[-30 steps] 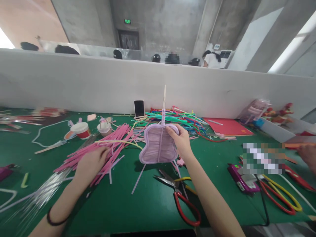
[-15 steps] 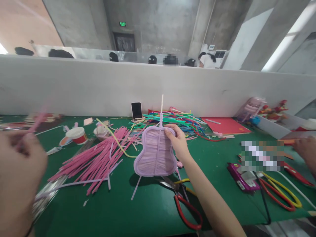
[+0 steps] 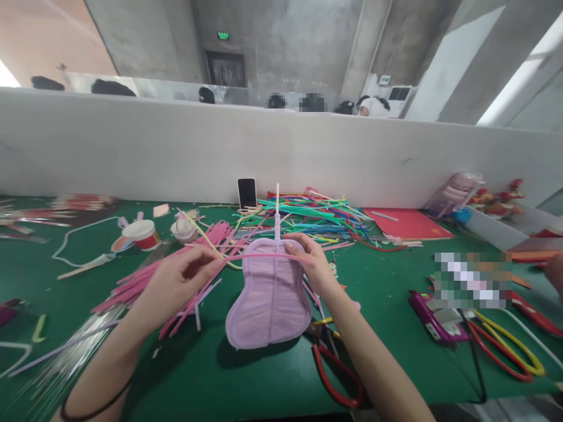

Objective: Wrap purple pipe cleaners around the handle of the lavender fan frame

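My right hand (image 3: 310, 264) grips the upper right edge of a lilac guitar-shaped piece (image 3: 275, 305) made of pipe cleaners, with a pale stem rising from its top. Across the front of this piece runs a single pink pipe cleaner (image 3: 259, 255). Its left end is pinched between the fingers of my left hand (image 3: 193, 269), and its other end reaches my right hand. Behind my left hand lies a heap of pink pipe cleaners (image 3: 132, 282). Red-handled scissors (image 3: 338, 375) rest on the table below my right wrist, partly covered by the lilac piece.
A pile of green, blue and red pipe cleaners (image 3: 316, 214) lies at the back near a phone (image 3: 247, 193). Left of it stands a paper cup (image 3: 143, 235). On the right are a purple device (image 3: 435, 319), yellow-and-red scissors (image 3: 505, 349) and another person's hand (image 3: 554, 272).
My left hand has come in from the far left with the pink pipe cleaner, which now spans the lilac piece. The piece has moved slightly down and left in my right hand.
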